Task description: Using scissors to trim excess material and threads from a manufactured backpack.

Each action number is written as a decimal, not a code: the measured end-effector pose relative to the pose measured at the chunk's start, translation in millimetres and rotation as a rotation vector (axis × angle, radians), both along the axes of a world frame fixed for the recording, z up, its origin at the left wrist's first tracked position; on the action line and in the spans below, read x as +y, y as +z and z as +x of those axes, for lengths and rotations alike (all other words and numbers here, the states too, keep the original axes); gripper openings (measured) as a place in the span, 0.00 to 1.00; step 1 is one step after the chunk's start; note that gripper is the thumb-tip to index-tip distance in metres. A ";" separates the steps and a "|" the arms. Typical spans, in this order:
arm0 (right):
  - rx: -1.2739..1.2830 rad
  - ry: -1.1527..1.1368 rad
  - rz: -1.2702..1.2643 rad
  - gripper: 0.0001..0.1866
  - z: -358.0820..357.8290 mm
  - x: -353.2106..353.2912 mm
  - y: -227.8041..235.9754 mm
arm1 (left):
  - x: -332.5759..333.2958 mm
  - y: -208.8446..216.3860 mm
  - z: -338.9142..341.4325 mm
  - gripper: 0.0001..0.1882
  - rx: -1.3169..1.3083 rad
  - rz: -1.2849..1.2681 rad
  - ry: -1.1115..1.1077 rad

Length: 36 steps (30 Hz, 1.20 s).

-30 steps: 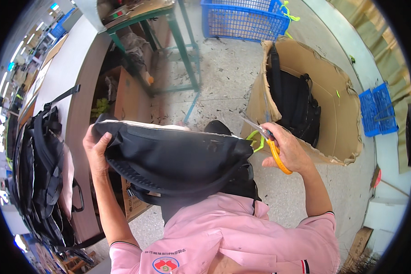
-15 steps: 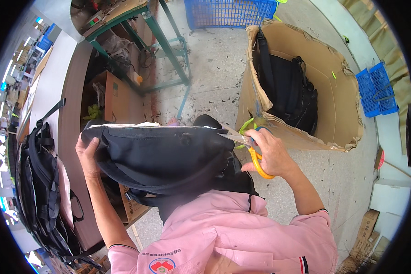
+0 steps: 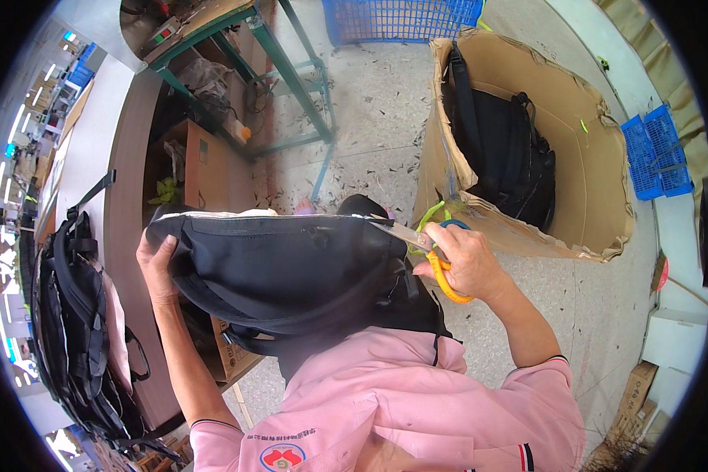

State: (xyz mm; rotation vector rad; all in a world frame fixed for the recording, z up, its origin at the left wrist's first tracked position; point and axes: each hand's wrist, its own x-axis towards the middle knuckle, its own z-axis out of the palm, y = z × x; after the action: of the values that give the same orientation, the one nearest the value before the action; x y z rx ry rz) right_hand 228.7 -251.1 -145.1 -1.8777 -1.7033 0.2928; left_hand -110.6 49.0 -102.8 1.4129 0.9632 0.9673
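Across my lap lies a black backpack (image 3: 291,263), its pale raw seam edge running along the far side. My left hand (image 3: 159,267) grips the bag's left end, thumb on top and fingers hidden beneath. In my right hand (image 3: 468,259) is a pair of scissors (image 3: 440,282) with orange and dark blue handles. The blades point left and touch the seam edge at the bag's right end. Whether a thread lies between them is too small to make out. A yellow-green strip hangs near the scissors' handles.
A large open cardboard box (image 3: 582,165) at the right holds black backpacks (image 3: 503,149). More black bags (image 3: 79,315) lie on the table (image 3: 126,173) at my left. Blue crates (image 3: 401,22) stand ahead, near a green metal-legged stand (image 3: 287,75). Dark scraps litter the floor.
The scissors' handles have come closer together and the blades have moved slightly left, to the seam edge. My left hand keeps its hold on the backpack.
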 end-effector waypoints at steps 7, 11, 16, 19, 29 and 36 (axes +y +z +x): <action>-0.092 0.053 0.078 0.34 10.1 12.5 23.7 | 0.5 -2.9 -2.5 0.17 0.018 0.031 -0.031; -0.085 0.114 0.059 0.31 12.8 19.7 28.4 | -2.6 0.7 4.5 0.17 0.001 0.053 -0.044; -0.111 0.132 -0.014 0.30 18.0 9.2 24.9 | -6.8 3.8 2.3 0.11 -0.021 0.007 0.021; -0.146 0.122 -0.027 0.30 18.6 7.3 27.6 | -8.2 4.6 1.2 0.10 -0.021 0.034 0.025; -0.179 0.226 0.006 0.34 19.7 29.8 48.5 | -1.4 -1.8 -11.5 0.17 0.023 0.103 -0.008; -0.176 0.229 -0.006 0.28 22.5 22.6 34.6 | -7.8 -0.4 -13.1 0.16 0.021 0.097 0.018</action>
State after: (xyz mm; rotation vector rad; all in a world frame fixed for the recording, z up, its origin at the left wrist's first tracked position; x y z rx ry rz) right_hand 251.2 -228.4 -110.5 -1.7569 -2.0429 0.2274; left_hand -123.7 41.2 -103.2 1.5001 0.9568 1.0266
